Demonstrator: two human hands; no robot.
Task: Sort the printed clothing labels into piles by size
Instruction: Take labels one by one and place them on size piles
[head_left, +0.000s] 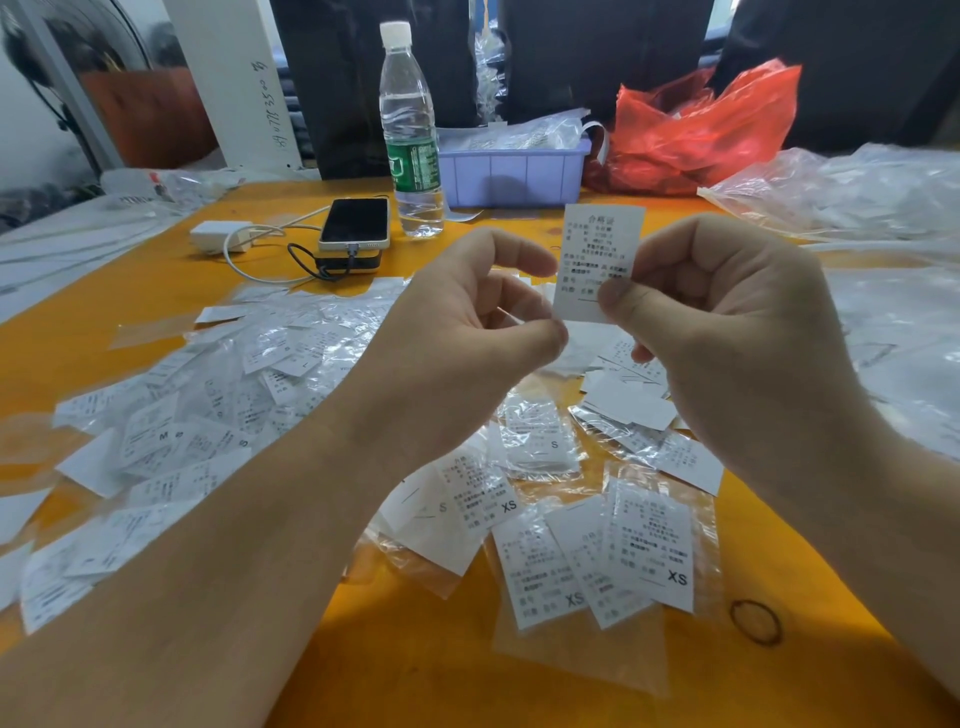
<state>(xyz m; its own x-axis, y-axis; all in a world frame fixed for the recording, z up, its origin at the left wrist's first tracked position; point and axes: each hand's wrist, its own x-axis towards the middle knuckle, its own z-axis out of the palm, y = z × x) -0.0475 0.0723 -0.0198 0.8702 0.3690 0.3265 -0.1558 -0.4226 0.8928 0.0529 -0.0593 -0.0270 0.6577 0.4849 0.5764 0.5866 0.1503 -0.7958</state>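
- Label, a single printed slip, is held upright between both hands above the middle of the orange table, printed face toward the camera.
- Its lower right edge is pinched by the right hand, thumb on the front and curled fingers behind; the size mark is covered by that thumb and cannot be read.
- Its left edge is touched by the left hand, whose forefinger and thumb are curled in toward the slip; whether a firm pinch is made there cannot be told.
- Reading the size is judged to be the step in hand, with placement not yet made.
- Just below the hands lie small groups of labels: an XS pile nearest the camera, and slips marked S beyond it.
- Farther left a large unsorted heap of labels in clear sleeves is spread.
- At the far side a water bottle, a phone, a lilac tray and a red bag are seen.
- Next, the thumb would need shifting so the size is exposed, then the slip laid on the matching pile.
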